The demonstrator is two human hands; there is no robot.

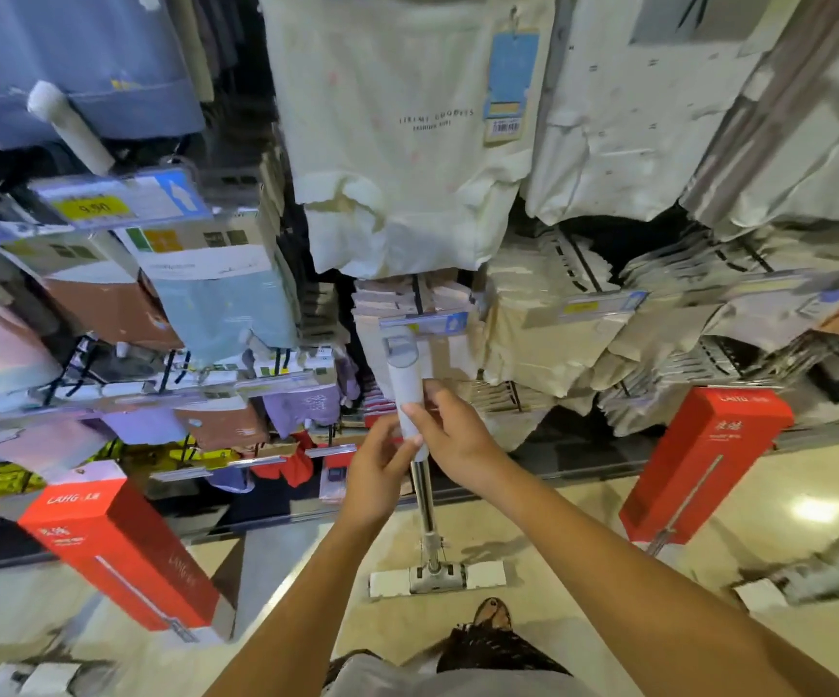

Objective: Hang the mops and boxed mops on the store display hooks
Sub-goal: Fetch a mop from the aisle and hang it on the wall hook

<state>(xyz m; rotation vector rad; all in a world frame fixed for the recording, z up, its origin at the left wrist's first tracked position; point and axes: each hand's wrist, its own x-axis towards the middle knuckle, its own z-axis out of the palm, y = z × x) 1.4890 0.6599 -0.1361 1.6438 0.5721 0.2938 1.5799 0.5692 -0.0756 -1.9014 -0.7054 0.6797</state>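
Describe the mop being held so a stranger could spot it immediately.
Find the clothing display wall, then the two hands, left hand and right hand, at its middle. They grip the mop: white grip on top, metal pole, flat white head near the floor. Unlike the red boxed mops either side, it is unboxed.

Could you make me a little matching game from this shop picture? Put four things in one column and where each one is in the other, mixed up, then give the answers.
Things:
1. mop handle
2. mop head
3. blue price tag
4. yellow 9.90 label

Places:
A. flat on the floor, just ahead of the person's foot
B. on the cream garment hanging at the top
C. on the shelf rail at the upper left
D. held between the left hand and the right hand

Pairs: 1-D, 2-A, 3-B, 4-C
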